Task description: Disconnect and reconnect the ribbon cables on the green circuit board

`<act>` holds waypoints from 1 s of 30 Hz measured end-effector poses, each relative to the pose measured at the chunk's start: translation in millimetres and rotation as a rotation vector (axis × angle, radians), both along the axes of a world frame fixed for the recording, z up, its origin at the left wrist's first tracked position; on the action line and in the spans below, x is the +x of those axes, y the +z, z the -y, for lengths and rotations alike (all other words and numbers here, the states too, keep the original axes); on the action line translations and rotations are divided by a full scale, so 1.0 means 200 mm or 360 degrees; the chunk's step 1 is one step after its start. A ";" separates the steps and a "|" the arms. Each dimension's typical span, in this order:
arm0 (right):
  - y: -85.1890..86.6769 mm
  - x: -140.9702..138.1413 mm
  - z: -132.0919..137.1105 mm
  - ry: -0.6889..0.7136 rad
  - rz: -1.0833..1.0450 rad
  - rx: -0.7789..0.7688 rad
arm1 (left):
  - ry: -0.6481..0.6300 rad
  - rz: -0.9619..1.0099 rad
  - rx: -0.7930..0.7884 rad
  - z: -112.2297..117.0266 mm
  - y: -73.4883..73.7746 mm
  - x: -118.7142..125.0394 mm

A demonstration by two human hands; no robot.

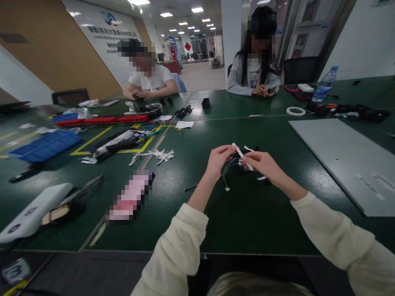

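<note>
Both my hands are raised above the green table, fingers pinched. My left hand grips one end of a white strip, and my right hand holds the other end along with a bundle of thin grey wires that loops down between the hands and ends in a small white connector. A black part sits half hidden behind my right hand. Further white strips poke out beside the right fingers.
A grey board lies to the right. A pile of white strips, black cables, blue trays and a red rail lie to the left. A tape roll and water bottle stand far right. Two people sit across the table.
</note>
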State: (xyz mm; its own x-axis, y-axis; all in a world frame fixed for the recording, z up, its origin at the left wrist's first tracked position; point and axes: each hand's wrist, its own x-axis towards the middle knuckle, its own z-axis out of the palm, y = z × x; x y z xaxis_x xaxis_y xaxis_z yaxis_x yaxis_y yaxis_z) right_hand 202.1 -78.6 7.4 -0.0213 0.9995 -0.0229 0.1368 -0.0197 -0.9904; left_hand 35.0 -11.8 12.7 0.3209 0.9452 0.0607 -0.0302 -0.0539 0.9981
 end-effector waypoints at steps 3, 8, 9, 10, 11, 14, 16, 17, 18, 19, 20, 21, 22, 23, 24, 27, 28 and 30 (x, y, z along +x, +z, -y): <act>0.04 -0.05 0.00 -0.0104 -0.0125 0.0030 | 0.0044 -0.0073 0.0150 -0.01 -0.01 0.00; 0.10 -0.16 0.06 0.0080 -0.0642 -0.0067 | 0.0113 -0.0248 0.0424 -0.04 -0.05 0.01; 0.10 -0.19 0.08 0.0189 -0.0660 -0.0114 | 0.0129 -0.0293 0.0463 -0.04 -0.06 0.01; 0.11 -0.22 0.09 0.0288 -0.0627 -0.0162 | 0.0136 -0.0338 0.0489 -0.05 -0.06 0.02; 0.11 -0.24 0.10 0.0352 -0.0549 -0.0210 | 0.0132 -0.0381 0.0507 -0.05 -0.07 0.02; 0.10 -0.31 0.10 0.0324 -0.0214 -0.0323 | 0.0090 -0.0458 0.0558 -0.04 -0.07 0.04; 0.08 -0.33 0.09 0.0253 -0.0073 -0.0355 | 0.0079 -0.0448 0.0582 -0.03 -0.06 0.05; 0.08 -0.33 0.08 0.0233 -0.0035 -0.0354 | 0.0073 -0.0425 0.0566 -0.02 -0.06 0.05; 0.07 -0.34 0.08 0.0226 -0.0007 -0.0341 | 0.0063 -0.0393 0.0534 -0.02 -0.06 0.05; 0.06 -0.34 0.08 0.0234 0.0018 -0.0315 | 0.0047 -0.0355 0.0492 -0.01 -0.06 0.05; 0.06 -0.33 0.08 0.0261 0.0045 -0.0278 | 0.0026 -0.0312 0.0444 -0.01 -0.05 0.06; 0.06 -0.32 0.08 0.0297 0.0075 -0.0227 | -0.0001 -0.0269 0.0391 0.00 -0.05 0.06; 0.06 -0.31 0.07 0.0338 0.0116 -0.0167 | -0.0028 -0.0225 0.0337 0.00 -0.05 0.06; 0.06 -0.28 0.07 0.0371 0.0166 -0.0102 | -0.0051 -0.0178 0.0283 0.01 -0.04 0.06; 0.07 -0.25 0.05 0.0379 0.0221 -0.0034 | -0.0067 -0.0135 0.0230 0.01 -0.04 0.06; 0.07 -0.07 -0.02 0.0156 0.0434 0.0166 | -0.0053 -0.0099 0.0072 0.00 -0.03 0.05; 0.06 0.00 -0.05 0.0008 0.0530 0.0234 | -0.0031 -0.0122 0.0019 0.00 -0.03 0.05; 0.01 0.16 -0.11 -0.0300 0.0742 0.0306 | -0.0007 -0.0195 -0.0085 0.00 -0.03 0.04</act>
State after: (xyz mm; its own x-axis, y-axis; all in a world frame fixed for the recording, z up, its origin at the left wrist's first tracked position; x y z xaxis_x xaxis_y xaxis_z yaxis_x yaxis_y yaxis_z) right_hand 234.0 -56.0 10.1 0.1278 0.9720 0.1971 0.5745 0.0895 -0.8136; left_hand 43.1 -11.0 7.4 0.3268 0.9446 -0.0295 0.0918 -0.0007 0.9958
